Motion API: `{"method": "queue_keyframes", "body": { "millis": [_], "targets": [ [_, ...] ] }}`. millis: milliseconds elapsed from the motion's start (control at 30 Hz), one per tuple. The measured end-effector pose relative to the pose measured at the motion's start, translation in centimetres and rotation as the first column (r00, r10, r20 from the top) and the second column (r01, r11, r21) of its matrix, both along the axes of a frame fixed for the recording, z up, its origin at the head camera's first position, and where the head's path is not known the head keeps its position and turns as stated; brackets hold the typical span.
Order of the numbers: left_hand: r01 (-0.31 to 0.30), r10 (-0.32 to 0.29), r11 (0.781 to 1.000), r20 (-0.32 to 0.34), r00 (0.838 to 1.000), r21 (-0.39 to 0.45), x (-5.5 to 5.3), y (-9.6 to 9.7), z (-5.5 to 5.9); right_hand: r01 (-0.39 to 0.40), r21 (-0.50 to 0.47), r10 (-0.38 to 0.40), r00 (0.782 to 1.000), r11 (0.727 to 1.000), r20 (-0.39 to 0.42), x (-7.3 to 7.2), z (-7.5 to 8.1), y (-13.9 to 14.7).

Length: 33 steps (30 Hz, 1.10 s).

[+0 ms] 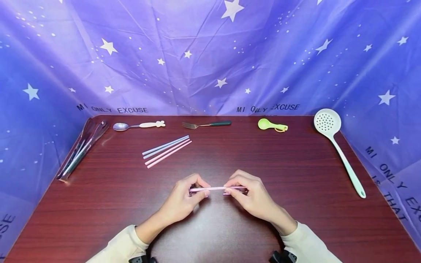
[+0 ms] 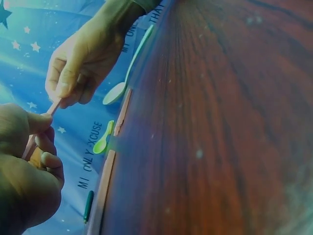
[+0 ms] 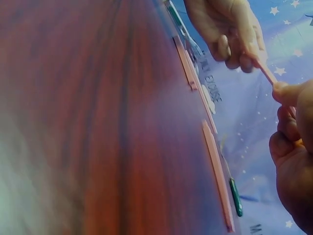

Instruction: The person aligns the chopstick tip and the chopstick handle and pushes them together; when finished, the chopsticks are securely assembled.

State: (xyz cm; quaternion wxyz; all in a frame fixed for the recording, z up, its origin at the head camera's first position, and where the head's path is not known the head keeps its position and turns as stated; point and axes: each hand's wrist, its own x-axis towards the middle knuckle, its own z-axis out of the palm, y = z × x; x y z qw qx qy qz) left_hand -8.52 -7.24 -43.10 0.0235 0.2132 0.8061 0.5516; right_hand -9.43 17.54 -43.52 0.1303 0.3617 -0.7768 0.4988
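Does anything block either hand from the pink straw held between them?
Nothing visible does: the left hand and right hand both pinch the pink straw directly. The group of blue and pink straws lies apart, farther off.

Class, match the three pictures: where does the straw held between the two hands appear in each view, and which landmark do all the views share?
Head: straw in the lower middle, running crosswise between left hand and right hand.
Left wrist: straw near the left edge, around mid-height.
Right wrist: straw in the upper right.
Shared landmark: green fork handle.
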Motion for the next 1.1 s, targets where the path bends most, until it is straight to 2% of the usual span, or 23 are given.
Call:
{"method": "queue_keyframes", "body": {
  "millis": [233, 400, 567, 767, 967, 1100],
  "targets": [
    [-0.015, 0.014, 0.998, -0.028, 1.000, -0.057, 0.1, -0.5, 0.5, -0.013, -0.003, 0.012, 1.000, 1.000, -0.016, -0.2, 0.0, 0.5],
    [-0.069, 0.061, 0.994, -0.088, 0.994, -0.087, 0.0, -2.1, 0.3, 0.016, 0.015, -0.017, 0.999, 1.000, 0.034, -0.5, -0.1, 1.0],
    [-0.093, 0.075, 0.989, -0.151, 0.986, -0.113, 0.0, -3.7, 0.5, 0.034, 0.029, -0.035, 0.999, 0.999, 0.034, -0.7, -0.1, 1.4],
    [-0.147, 0.108, 0.975, -0.223, 0.969, -0.169, 0.0, -5.5, 0.7, 0.054, 0.048, -0.055, 0.998, 0.997, 0.033, -0.9, 0.0, 1.6],
    [-0.234, 0.192, 0.963, -0.269, 0.944, -0.134, -0.6, -7.9, 0.4, 0.105, 0.075, -0.109, 0.993, 0.992, 0.051, -1.4, -0.5, 2.4],
    [-0.285, 0.240, 0.949, -0.275, 0.931, -0.136, -1.1, -9.3, -0.1, 0.131, 0.105, -0.141, 0.986, 0.986, 0.088, -1.7, -0.9, 2.8]
  ]
}}
